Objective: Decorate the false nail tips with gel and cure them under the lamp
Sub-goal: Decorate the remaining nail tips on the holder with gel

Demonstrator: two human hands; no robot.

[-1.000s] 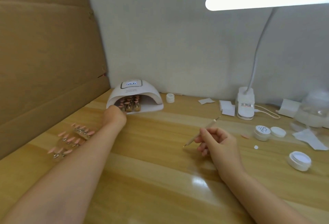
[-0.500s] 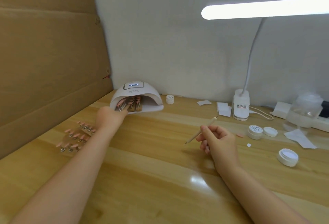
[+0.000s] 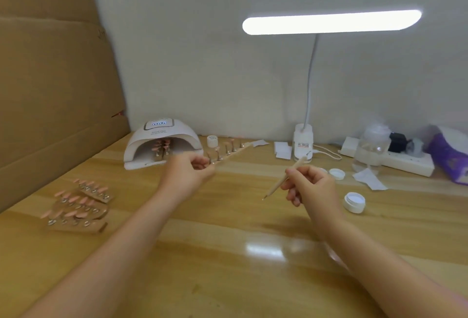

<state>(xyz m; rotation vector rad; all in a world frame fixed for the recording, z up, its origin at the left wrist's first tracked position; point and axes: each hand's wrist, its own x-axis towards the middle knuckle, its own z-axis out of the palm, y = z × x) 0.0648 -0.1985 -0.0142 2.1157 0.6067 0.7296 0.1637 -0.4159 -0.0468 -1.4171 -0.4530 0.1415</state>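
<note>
A thin strip of nail tips (image 3: 229, 152), blurred, is pinched at its near end by the curled fingers of the left hand (image 3: 188, 169) and is held above the glossy, pale wooden table (image 3: 228, 254), slanting away to the right, just in front of the curing lamp (image 3: 162, 144). Small pink tips on upright stands are carried along the strip. The lamp is a smooth white dome with an arched opening, inside which more pink tips are seen; a lit display is set on its top, but its digits cannot be read. A slender wooden stick (image 3: 283, 177) is gripped by the curled fingers and thumb of the right hand (image 3: 310, 186), its fine point aimed down and left, apart from the strip. Three further strips of pink tips (image 3: 78, 204) are laid flat at the left, beside a brown cardboard sheet (image 3: 50, 90). A round white jar (image 3: 354, 202) with its lid off is placed to the right of the right hand. A white desk lamp (image 3: 329, 22) with a long glowing bar is stood at the back; the label on its base is too small to read.
</note>
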